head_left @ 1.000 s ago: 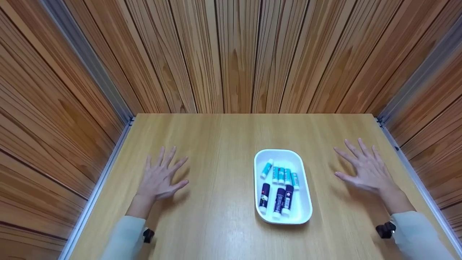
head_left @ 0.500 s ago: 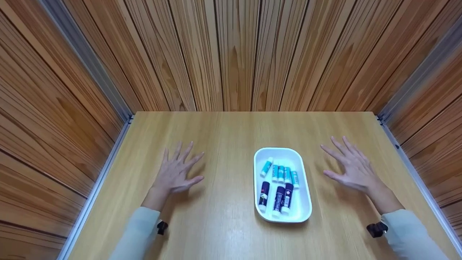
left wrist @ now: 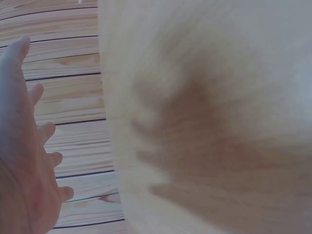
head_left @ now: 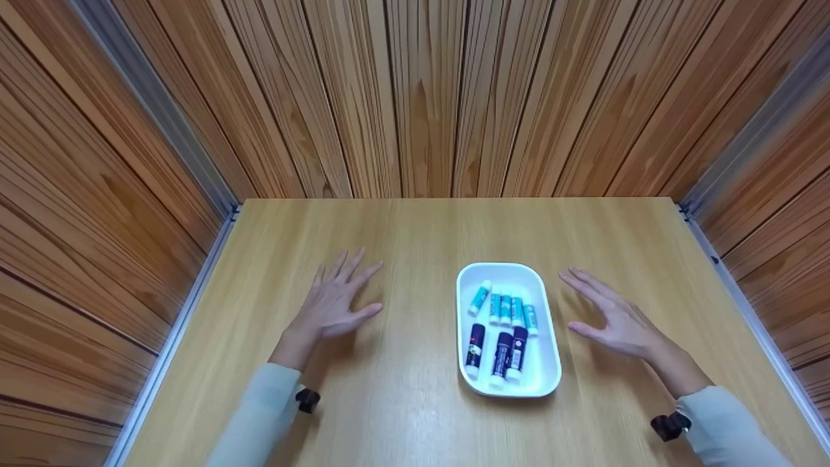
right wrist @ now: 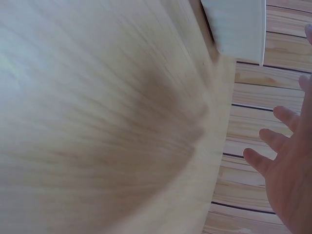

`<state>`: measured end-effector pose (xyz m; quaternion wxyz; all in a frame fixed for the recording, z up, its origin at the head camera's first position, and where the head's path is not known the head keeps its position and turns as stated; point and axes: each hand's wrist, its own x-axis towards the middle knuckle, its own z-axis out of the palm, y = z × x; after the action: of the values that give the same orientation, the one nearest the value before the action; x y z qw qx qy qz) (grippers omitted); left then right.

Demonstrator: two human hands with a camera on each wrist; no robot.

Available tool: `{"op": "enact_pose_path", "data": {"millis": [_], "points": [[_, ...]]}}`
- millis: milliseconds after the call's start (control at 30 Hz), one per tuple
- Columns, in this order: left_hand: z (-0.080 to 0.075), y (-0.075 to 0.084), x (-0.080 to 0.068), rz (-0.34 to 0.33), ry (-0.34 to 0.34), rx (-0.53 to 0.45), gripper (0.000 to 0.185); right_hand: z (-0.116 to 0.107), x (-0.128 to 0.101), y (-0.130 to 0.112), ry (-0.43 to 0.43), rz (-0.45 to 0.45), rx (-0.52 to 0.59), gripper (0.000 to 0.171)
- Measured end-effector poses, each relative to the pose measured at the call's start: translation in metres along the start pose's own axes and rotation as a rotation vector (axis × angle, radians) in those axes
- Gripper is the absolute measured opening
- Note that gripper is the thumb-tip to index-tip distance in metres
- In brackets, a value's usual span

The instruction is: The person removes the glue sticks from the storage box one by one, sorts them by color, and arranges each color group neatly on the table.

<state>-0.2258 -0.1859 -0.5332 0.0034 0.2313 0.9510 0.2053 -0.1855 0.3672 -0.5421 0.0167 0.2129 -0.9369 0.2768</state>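
Note:
A white tray (head_left: 545,383) lies right of the table's middle. In its far half are several small turquoise glue sticks (head_left: 505,310) with white ends; nearer lie 3 larger dark purple glue sticks (head_left: 502,357). My left hand (head_left: 334,305) hovers above the table left of the tray, fingers spread, holding nothing. On the tray's other side my right hand (head_left: 613,318) is raised with straight fingers, its fingertips short of the rim. The left wrist view shows the left hand (left wrist: 29,156) over its own shadow. In the right wrist view, the tray's wall (right wrist: 236,27) appears beyond the right hand (right wrist: 287,161).
The wooden table (head_left: 402,415) carries the tray. Wood-plank walls (head_left: 428,97) rise at the back and both sides, with metal rails (head_left: 175,357) along the side edges. A dark wrist device (head_left: 308,400) sits at each sleeve cuff.
Both hands have moved inward towards the tray, the left one to the right, the right one to the left. The right hand's fingers have drawn closer together. The tray's contents look the same.

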Motion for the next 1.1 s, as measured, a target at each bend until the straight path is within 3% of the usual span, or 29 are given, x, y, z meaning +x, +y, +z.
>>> {"op": "enact_pose_path", "data": {"millis": [367, 1100], "points": [[-0.003, 0.019, 0.013, -0.021, 0.01, -0.113, 0.077, 0.019, -0.007, -0.003, -0.002, -0.024, 0.064, 0.082], [-0.008, 0.052, 0.035, -0.016, -0.027, -0.218, 0.077, 0.042, -0.018, -0.01, -0.092, 0.092, 0.159, 0.078]]}}
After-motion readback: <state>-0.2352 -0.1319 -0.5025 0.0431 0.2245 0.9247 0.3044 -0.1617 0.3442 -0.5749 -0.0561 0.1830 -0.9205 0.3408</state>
